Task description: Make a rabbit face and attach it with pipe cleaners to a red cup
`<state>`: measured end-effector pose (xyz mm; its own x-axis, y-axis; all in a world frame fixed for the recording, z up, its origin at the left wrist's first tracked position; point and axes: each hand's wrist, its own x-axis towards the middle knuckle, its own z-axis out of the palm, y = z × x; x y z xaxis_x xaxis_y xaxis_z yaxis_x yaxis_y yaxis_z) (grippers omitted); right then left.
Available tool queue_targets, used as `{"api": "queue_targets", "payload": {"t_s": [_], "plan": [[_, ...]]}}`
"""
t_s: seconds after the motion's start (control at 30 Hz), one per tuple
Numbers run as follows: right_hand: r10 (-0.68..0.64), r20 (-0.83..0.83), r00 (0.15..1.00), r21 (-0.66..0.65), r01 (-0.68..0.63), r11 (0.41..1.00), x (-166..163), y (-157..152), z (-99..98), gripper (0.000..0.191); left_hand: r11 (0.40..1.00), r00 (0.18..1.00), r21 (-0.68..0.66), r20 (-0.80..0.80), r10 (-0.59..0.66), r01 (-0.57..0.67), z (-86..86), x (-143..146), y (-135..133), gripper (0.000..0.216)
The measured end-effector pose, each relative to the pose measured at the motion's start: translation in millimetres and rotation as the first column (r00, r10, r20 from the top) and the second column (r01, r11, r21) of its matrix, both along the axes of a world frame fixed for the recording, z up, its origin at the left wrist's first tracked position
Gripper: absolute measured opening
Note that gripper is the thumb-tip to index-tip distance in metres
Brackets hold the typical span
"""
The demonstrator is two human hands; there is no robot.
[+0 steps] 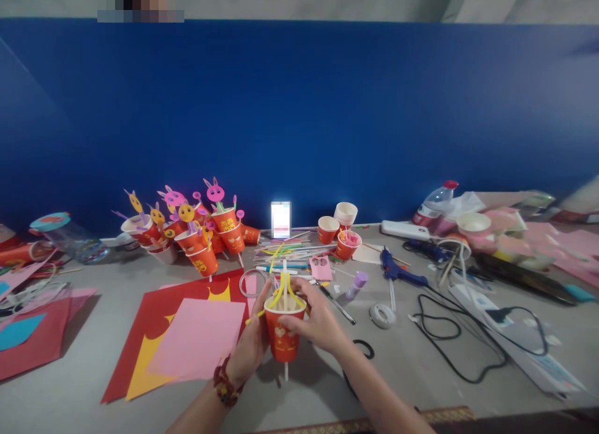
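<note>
Between both hands is a red paper cup [283, 340] with a pale stick [286, 373] showing below its base and rising out of its mouth. Yellow pipe cleaners [281, 290] bend up from inside the cup and over its rim, one end sticking out at the left. My left hand [253, 346], with a beaded bracelet at the wrist, is closed against the cup's left side. My right hand [318, 315] wraps the right side, its thumb across the front near the rim. Some fingers of both hands are hidden behind the cup.
Decorated cups with paper rabbit faces [215, 193] stand back left. Pink paper [201, 334] lies over yellow and red sheets. Right are a glue stick [357, 285], a tape roll [382, 316], a blue glue gun [397, 271] with its black cord, and a power strip [515, 340]. A lit phone [281, 220] stands behind.
</note>
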<state>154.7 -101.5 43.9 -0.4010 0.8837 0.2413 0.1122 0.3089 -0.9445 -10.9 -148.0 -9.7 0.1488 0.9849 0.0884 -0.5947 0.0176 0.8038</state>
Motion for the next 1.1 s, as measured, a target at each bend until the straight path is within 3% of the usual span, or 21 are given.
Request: {"api": "queue_targets", "payload": {"t_s": [0.13,0.27,0.37,0.67,1.1], "plan": [[0.059,-0.035,0.998,0.013,-0.059,0.998,4.7,2.8,-0.9,0.068,0.997,0.977,0.079,-0.210,0.035,-0.018,5.0,1.2,0.1,0.086],[0.099,-0.118,0.988,-0.043,-0.105,0.994,8.7,15.4,8.6,0.035,0.998,0.975,0.061,-0.222,0.002,0.012,3.6,-0.1,-0.2,0.084],[0.082,-0.105,0.991,-0.097,-0.092,0.991,6.6,25.3,13.2,0.028,0.999,0.978,0.042,-0.207,-0.023,0.033,1.5,-0.3,-0.9,0.082],[0.042,-0.082,0.996,-0.142,-0.054,0.988,-5.1,31.1,-1.7,0.029,0.999,0.984,0.018,-0.175,-0.030,0.033,-3.4,-0.7,0.2,0.080],[0.019,-0.177,0.984,-0.142,-0.044,0.989,-5.3,32.3,-1.3,0.042,1.000,0.996,0.006,-0.084,-0.020,0.020,-6.7,-1.3,-0.1,0.078]]}}
